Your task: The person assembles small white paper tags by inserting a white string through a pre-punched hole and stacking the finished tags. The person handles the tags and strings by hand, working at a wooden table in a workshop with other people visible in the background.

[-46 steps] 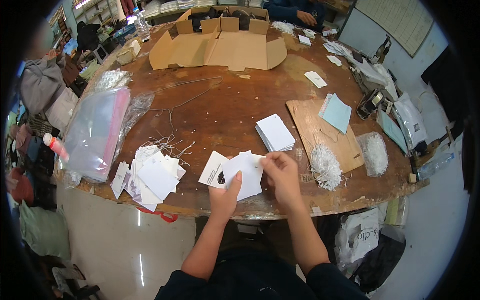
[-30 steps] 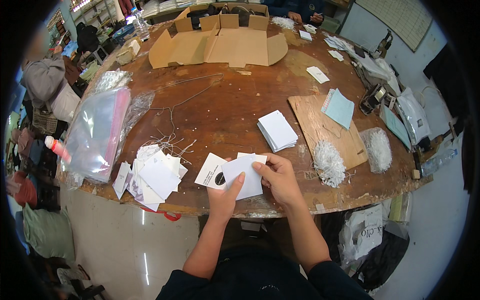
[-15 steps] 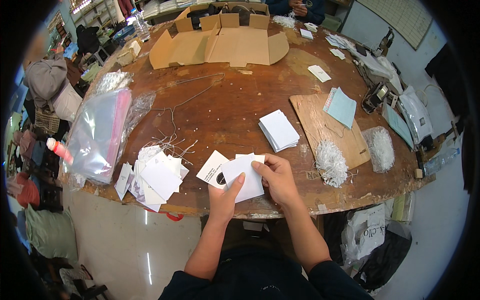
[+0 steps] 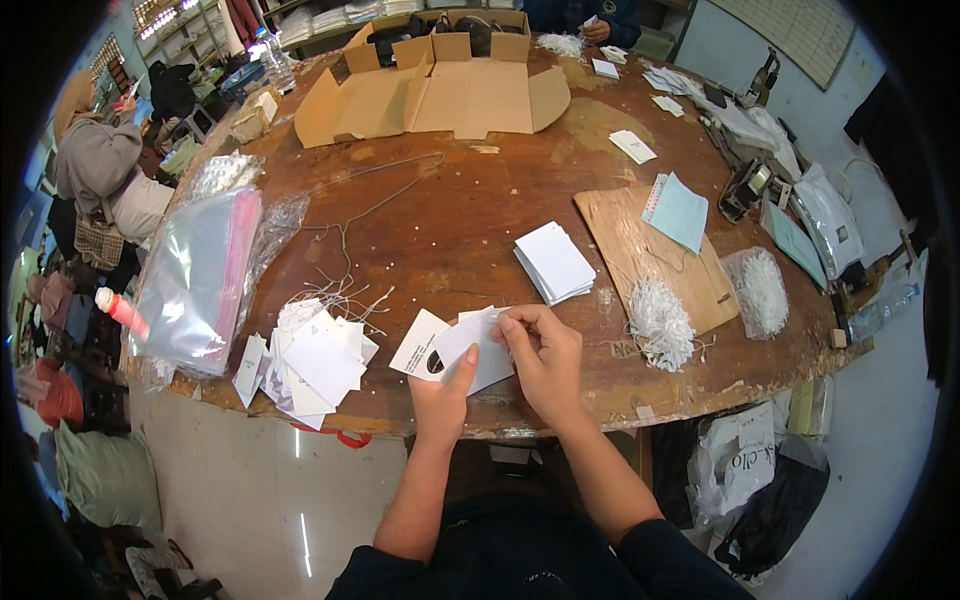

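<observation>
Over the table's near edge, my left hand [image 4: 440, 400] grips several white cards [image 4: 470, 348], its thumb pressed across their face. One printed card [image 4: 420, 338] with a dark round mark fans out to the left of them. At the upper right corner of the top card, the fingertips of my right hand [image 4: 548, 362] are pinched together. The top card's edge lifts and bends there. A loose pile of white tags [image 4: 322, 362] with strings lies to the left. Beyond my right hand sits a neat stack of white cards [image 4: 555, 262].
On the right, a wooden board [image 4: 618, 235] bears light blue paper [image 4: 680, 215] and a bundle of white strings [image 4: 660, 325]. Clear plastic bags [image 4: 195, 285] lie left, near a bent wire [image 4: 345, 225]. An opened cardboard box [image 4: 470, 92] stands far back. Another person's hand [image 4: 597, 30] is beyond it.
My right hand has shifted slightly, its thumb coming off the card's face to the corner. The top card has tilted and now curls up at that side.
</observation>
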A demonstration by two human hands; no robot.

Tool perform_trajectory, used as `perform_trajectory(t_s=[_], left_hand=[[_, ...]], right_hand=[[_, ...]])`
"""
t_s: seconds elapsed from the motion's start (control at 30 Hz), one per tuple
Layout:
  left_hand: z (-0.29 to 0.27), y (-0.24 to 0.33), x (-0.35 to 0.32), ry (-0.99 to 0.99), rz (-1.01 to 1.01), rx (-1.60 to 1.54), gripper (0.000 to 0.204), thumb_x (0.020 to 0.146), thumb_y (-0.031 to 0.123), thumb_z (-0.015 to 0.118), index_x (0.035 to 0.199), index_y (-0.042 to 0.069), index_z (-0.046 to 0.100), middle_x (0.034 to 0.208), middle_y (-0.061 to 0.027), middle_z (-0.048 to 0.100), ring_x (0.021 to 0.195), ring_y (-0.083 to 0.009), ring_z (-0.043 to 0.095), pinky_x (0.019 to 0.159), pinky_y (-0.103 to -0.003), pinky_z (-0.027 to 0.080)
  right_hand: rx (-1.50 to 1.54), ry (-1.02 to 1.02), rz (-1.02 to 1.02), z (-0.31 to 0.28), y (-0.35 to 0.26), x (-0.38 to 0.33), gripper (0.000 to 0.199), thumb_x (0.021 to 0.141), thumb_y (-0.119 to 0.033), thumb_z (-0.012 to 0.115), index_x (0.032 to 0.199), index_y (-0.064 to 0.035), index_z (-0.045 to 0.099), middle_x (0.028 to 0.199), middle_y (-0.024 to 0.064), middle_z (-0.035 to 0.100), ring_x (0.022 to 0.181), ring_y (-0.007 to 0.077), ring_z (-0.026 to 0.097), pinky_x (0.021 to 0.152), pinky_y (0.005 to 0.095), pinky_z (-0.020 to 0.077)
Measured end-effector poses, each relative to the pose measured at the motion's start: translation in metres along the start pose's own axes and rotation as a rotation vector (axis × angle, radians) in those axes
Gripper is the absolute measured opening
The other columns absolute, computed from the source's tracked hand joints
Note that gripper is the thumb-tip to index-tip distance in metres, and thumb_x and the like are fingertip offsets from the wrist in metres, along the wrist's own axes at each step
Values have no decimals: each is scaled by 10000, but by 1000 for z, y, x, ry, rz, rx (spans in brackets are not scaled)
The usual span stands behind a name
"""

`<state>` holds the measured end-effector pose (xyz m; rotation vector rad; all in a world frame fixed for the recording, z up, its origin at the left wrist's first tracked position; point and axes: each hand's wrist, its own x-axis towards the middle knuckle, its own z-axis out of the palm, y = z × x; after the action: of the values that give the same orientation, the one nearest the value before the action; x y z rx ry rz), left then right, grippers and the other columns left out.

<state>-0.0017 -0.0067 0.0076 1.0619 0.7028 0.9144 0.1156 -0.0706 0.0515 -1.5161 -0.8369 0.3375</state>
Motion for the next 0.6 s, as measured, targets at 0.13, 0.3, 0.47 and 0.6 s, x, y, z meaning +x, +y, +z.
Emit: perform_trajectory(t_s=[0.13, 0.3, 0.47, 0.6], left_hand=[[-1, -1, -2, 3, 44, 2, 506, 930, 42, 720, 1383, -44, 511, 1282, -113, 613, 1168, -178, 597, 1016, -340, 485], [2, -1, -6, 3, 166, -4, 379, 947, 50, 709, 1299, -34, 593, 1196, -75, 655, 1091, -130, 618, 947, -297, 502], [-1, 7, 1, -70, 466, 365, 308, 858, 45, 759, 1158, 30, 690, 1143, -45, 685, 1015, -181, 647, 894, -323, 527], [-13, 21, 14, -94, 1008, 1031, 307, 710, 117, 737, 1015, 137, 771, 1053, -61, 704, 1004, -302, 647, 889, -426, 518]], right_hand=[[-147, -20, -180, 4, 3, 3, 65, 974, -40, 633, 972, 23, 618, 865, 147, 667, 717, 255, 659, 640, 353, 510], [-189, -9, -207, 10, 4, 1, 77, 973, -56, 626, 979, 18, 604, 862, 178, 619, 729, 347, 619, 658, 394, 500], [9, -66, 7, 10, 5, 4, 105, 1018, -116, 587, 979, -23, 616, 861, 110, 646, 716, 228, 621, 644, 347, 501], [743, -260, 559, -3, 9, 9, 184, 1038, -196, 598, 1042, -17, 641, 903, 18, 640, 773, 74, 572, 712, 253, 488]])
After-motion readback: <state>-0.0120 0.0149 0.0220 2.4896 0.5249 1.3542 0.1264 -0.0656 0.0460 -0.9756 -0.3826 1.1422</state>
